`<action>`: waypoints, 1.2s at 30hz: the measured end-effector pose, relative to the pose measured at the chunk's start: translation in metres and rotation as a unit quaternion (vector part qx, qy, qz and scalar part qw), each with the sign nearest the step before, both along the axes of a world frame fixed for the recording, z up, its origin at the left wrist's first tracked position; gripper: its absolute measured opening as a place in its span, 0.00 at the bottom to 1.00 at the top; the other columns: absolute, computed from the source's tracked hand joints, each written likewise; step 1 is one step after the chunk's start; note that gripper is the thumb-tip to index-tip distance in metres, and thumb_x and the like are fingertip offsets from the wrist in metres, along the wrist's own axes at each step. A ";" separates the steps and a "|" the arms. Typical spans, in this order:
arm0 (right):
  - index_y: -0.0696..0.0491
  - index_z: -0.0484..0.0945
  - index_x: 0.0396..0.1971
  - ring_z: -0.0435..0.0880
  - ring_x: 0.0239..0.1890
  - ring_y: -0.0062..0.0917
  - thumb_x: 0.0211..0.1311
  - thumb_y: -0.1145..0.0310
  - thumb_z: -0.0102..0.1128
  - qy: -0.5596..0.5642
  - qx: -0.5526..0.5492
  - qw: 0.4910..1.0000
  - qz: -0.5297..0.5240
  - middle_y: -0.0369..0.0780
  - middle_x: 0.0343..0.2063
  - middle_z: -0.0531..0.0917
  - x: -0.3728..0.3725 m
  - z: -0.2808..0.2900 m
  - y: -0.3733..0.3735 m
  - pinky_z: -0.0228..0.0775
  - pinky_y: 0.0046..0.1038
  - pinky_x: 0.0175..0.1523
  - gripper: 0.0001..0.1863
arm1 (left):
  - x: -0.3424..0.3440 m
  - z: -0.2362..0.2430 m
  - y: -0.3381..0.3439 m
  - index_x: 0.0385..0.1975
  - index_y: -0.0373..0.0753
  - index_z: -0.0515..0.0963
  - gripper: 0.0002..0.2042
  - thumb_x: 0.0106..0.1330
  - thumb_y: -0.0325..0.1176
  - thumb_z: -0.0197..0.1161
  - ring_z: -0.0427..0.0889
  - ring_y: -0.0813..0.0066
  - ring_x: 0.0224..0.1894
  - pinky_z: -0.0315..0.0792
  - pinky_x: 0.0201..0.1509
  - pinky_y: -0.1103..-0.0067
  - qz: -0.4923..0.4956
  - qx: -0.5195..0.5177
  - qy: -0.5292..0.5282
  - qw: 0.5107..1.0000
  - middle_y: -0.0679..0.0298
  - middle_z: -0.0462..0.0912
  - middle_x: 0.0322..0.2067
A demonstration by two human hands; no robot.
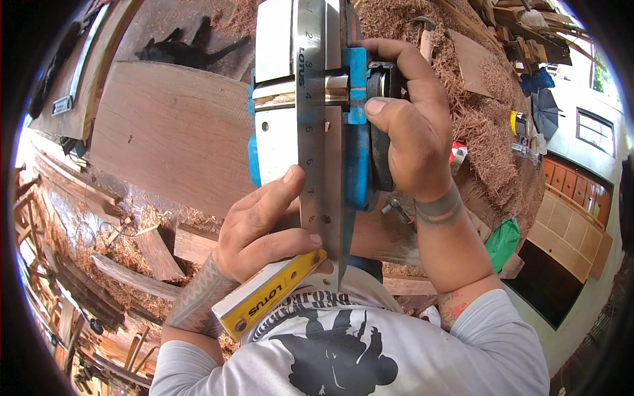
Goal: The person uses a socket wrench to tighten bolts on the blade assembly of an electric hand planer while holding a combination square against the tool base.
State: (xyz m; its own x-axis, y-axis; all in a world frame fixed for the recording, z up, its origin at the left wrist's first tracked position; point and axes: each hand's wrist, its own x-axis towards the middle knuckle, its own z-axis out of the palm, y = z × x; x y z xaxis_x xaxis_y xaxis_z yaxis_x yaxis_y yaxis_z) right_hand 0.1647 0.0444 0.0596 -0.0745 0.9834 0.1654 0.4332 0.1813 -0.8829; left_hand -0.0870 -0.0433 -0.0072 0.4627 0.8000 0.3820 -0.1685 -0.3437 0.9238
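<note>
A blue electric hand planer (357, 158) is held upside down before my chest, its metal sole plates facing up and the cutter drum showing across the gap between them. My right hand (422, 135) grips its right side, thumb and index finger on the blue housing beside a black round part. Lengthwise over the sole lies the steel blade of a try square (310, 142), which has a yellow and silver stock near my shirt. My left hand (261, 228) holds this square, fingers at the blade's edge and by the stock. Part of the left thumb is hidden.
A wide wooden slab (172, 135) lies beyond my left hand. A black animal (188, 49) rests on the floor past it. Wood shavings (479, 142) heap up at the right, near a green bag (503, 244). Offcuts (158, 254) are scattered at the left.
</note>
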 end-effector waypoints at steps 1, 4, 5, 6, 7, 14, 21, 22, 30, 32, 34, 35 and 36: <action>0.65 0.84 0.51 0.81 0.46 0.34 0.64 0.69 0.64 0.009 -0.007 1.000 -0.007 0.46 0.44 0.82 -0.001 0.000 0.000 0.75 0.35 0.54 0.19 | 0.000 0.001 0.000 0.50 0.44 0.84 0.26 0.51 0.36 0.90 0.85 0.43 0.68 0.89 0.62 0.63 -0.003 -0.007 -0.007 1.000 0.38 0.62 0.82; 0.65 0.84 0.51 0.81 0.45 0.34 0.64 0.69 0.64 0.043 -0.018 0.999 -0.020 0.46 0.44 0.82 -0.003 0.000 0.000 0.75 0.34 0.55 0.19 | 0.005 0.004 0.004 0.49 0.44 0.85 0.25 0.52 0.35 0.89 0.86 0.43 0.67 0.89 0.62 0.62 0.010 0.002 -0.009 1.000 0.37 0.62 0.81; 0.64 0.84 0.51 0.81 0.45 0.34 0.65 0.69 0.64 0.055 -0.020 0.998 -0.023 0.46 0.44 0.82 -0.003 -0.001 0.000 0.75 0.34 0.54 0.19 | 0.005 0.004 0.004 0.49 0.44 0.85 0.25 0.51 0.35 0.89 0.86 0.44 0.67 0.89 0.63 0.62 0.018 0.010 -0.006 1.000 0.36 0.62 0.81; 0.64 0.84 0.51 0.81 0.45 0.33 0.65 0.69 0.64 0.067 -0.022 0.997 -0.026 0.46 0.44 0.82 -0.003 -0.002 0.000 0.75 0.34 0.54 0.19 | 0.005 0.004 0.004 0.48 0.44 0.85 0.25 0.51 0.35 0.89 0.86 0.44 0.67 0.88 0.63 0.61 0.025 0.018 -0.003 1.000 0.36 0.62 0.81; 0.64 0.84 0.52 0.81 0.44 0.33 0.66 0.68 0.65 0.046 -0.013 0.999 -0.022 0.46 0.44 0.82 -0.002 -0.003 0.000 0.76 0.33 0.54 0.19 | 0.004 0.003 0.003 0.49 0.44 0.85 0.25 0.51 0.35 0.90 0.86 0.44 0.67 0.89 0.63 0.62 0.021 0.016 0.000 1.000 0.36 0.62 0.81; 0.62 0.83 0.54 0.82 0.44 0.32 0.67 0.62 0.68 -0.001 0.032 0.999 -0.006 0.46 0.43 0.83 0.004 -0.014 0.003 0.76 0.32 0.54 0.22 | 0.008 0.003 0.004 0.49 0.44 0.85 0.26 0.50 0.36 0.90 0.86 0.43 0.68 0.88 0.63 0.63 0.023 0.017 -0.019 0.999 0.37 0.63 0.81; 0.61 0.83 0.54 0.82 0.43 0.31 0.68 0.61 0.67 0.015 0.033 0.999 -0.019 0.45 0.43 0.83 0.004 -0.015 0.003 0.76 0.33 0.54 0.22 | 0.003 0.004 -0.001 0.50 0.43 0.85 0.27 0.50 0.36 0.90 0.85 0.42 0.68 0.87 0.64 0.61 0.018 0.011 -0.008 1.000 0.38 0.63 0.82; 0.61 0.83 0.54 0.82 0.44 0.32 0.68 0.61 0.67 0.001 0.039 0.999 -0.017 0.45 0.42 0.83 0.003 -0.013 0.003 0.76 0.33 0.54 0.22 | 0.001 0.004 -0.004 0.50 0.44 0.85 0.27 0.50 0.35 0.90 0.85 0.41 0.68 0.88 0.64 0.61 0.001 -0.045 -0.012 0.999 0.39 0.63 0.82; 0.61 0.84 0.52 0.81 0.43 0.33 0.69 0.63 0.67 -0.014 0.049 0.999 -0.002 0.46 0.43 0.82 0.005 -0.014 0.003 0.76 0.33 0.53 0.20 | 0.004 0.009 0.003 0.51 0.44 0.85 0.27 0.50 0.33 0.89 0.85 0.43 0.68 0.90 0.60 0.62 0.010 -0.015 -0.008 1.000 0.39 0.63 0.82; 0.62 0.84 0.53 0.81 0.44 0.33 0.70 0.63 0.67 -0.057 0.086 0.995 0.000 0.46 0.43 0.82 0.005 -0.016 0.002 0.75 0.33 0.53 0.19 | 0.006 0.010 0.004 0.52 0.44 0.85 0.28 0.50 0.33 0.90 0.86 0.43 0.68 0.90 0.61 0.61 0.020 -0.004 -0.005 1.000 0.39 0.63 0.81; 0.62 0.83 0.53 0.81 0.44 0.32 0.70 0.63 0.67 -0.048 0.084 0.995 -0.004 0.46 0.43 0.82 0.004 -0.016 0.002 0.75 0.33 0.53 0.20 | 0.005 0.008 0.003 0.52 0.44 0.84 0.28 0.50 0.33 0.90 0.86 0.43 0.68 0.89 0.62 0.61 0.020 -0.001 -0.004 1.000 0.39 0.63 0.81; 0.62 0.83 0.53 0.81 0.43 0.32 0.70 0.63 0.67 -0.036 0.077 0.996 -0.005 0.46 0.43 0.82 0.004 -0.016 0.001 0.75 0.33 0.53 0.20 | 0.004 0.008 0.003 0.52 0.44 0.84 0.28 0.50 0.33 0.90 0.86 0.43 0.68 0.89 0.62 0.61 0.018 -0.002 -0.004 1.000 0.39 0.63 0.81; 0.62 0.83 0.53 0.81 0.43 0.32 0.70 0.63 0.67 -0.024 0.070 0.997 -0.008 0.46 0.43 0.82 0.004 -0.015 0.001 0.75 0.33 0.53 0.20 | 0.003 0.008 0.002 0.52 0.44 0.84 0.28 0.50 0.33 0.90 0.86 0.43 0.68 0.89 0.63 0.61 0.016 -0.002 -0.004 1.000 0.39 0.63 0.81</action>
State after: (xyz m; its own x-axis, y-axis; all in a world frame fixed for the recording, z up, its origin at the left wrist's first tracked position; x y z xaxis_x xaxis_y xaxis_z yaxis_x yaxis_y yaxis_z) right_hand 0.1682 0.0454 0.0444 -0.0705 0.9521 0.2976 0.4774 0.2941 -0.8280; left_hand -0.0842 -0.0415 0.0005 0.4334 0.8163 0.3819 -0.1644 -0.3451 0.9241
